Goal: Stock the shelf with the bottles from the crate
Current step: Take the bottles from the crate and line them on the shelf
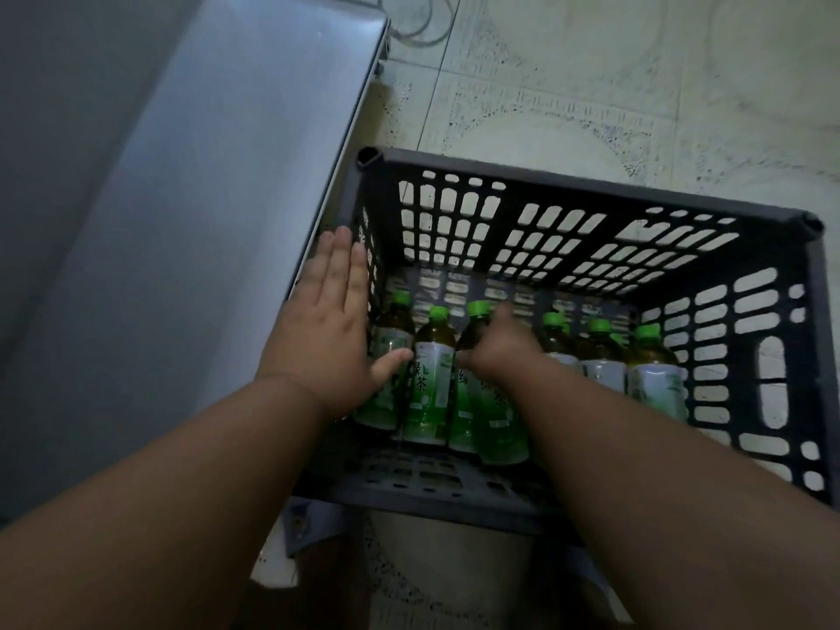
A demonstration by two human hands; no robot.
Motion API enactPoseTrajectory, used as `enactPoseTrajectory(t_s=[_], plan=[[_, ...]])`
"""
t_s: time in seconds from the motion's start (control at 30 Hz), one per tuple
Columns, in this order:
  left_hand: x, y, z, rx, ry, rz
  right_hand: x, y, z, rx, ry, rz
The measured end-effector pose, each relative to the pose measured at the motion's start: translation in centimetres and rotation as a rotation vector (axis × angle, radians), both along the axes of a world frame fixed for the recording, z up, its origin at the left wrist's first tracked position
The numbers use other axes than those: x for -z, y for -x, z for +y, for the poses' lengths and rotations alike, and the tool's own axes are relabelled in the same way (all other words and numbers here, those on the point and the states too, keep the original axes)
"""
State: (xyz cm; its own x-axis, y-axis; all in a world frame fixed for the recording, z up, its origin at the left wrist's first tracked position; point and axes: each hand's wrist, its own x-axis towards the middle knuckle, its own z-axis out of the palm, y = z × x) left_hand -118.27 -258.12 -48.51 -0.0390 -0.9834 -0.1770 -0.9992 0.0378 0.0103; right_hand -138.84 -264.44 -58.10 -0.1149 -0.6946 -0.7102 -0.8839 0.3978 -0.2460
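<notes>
A dark grey slatted crate (591,193) stands on the floor and holds several green-tea bottles (429,379) with green caps, standing upright in a row. My left hand (327,329) hovers flat over the crate's left wall, fingers apart, its thumb beside the leftmost bottles. My right hand (500,352) reaches down into the crate and curls around the third bottle from the left (477,411), just below its neck. The grey metal shelf (218,184) lies to the left of the crate.
Pale patterned floor tiles (591,84) extend beyond the crate. A cable (422,34) lies on the floor at the shelf's far corner. The crate's near wall (432,484) is just in front of my arms.
</notes>
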Motion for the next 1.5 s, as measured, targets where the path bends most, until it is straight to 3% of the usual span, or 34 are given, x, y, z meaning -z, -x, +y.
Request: enactPoseTrajectory(t_s=[0.1,0.23,0.47,0.53,0.67,0.9,1.1,1.2,1.37,1.5], plan=[[-1.3,0.2,-0.5,0.009,-0.095,-0.023,-3.3,-0.7,0.6,-0.046,0.108,-0.128],[-6.1,-0.3,-0.7,-0.079,-0.261,0.230,-13.4,-1.3,-0.8,-0.140,0.359,-0.244],[-19.0,-3.7,5.3,-0.372,0.100,0.733,-34.6,-8.6,1.6,-0.428,0.789,-0.578],[-22.1,-5.5,7.4,-0.414,0.190,0.785,-39.1,-11.7,3.5,-0.540,0.836,-0.658],[-26.5,-10.7,12.6,-0.497,0.385,0.696,-45.2,-18.8,8.0,-0.759,0.878,-0.753],[-26.5,-19.4,18.6,-0.713,0.390,0.569,-45.1,-28.7,11.8,-0.894,0.840,-0.932],[-20.9,-23.6,20.3,-1.015,0.410,0.489,-41.8,-35.7,12.0,-0.895,0.754,-1.007],[-18.7,-24.6,19.2,-1.089,0.400,0.312,-40.2,-38.2,11.4,-0.893,0.728,-1.033],[-17.3,-24.5,18.0,-1.083,0.332,0.126,-38.7,-40.3,10.6,-0.780,0.690,-1.008],[-17.5,-24.4,18.0,-1.073,0.296,0.108,-36.2,-39.8,11.3,-0.845,0.685,-0.814]])
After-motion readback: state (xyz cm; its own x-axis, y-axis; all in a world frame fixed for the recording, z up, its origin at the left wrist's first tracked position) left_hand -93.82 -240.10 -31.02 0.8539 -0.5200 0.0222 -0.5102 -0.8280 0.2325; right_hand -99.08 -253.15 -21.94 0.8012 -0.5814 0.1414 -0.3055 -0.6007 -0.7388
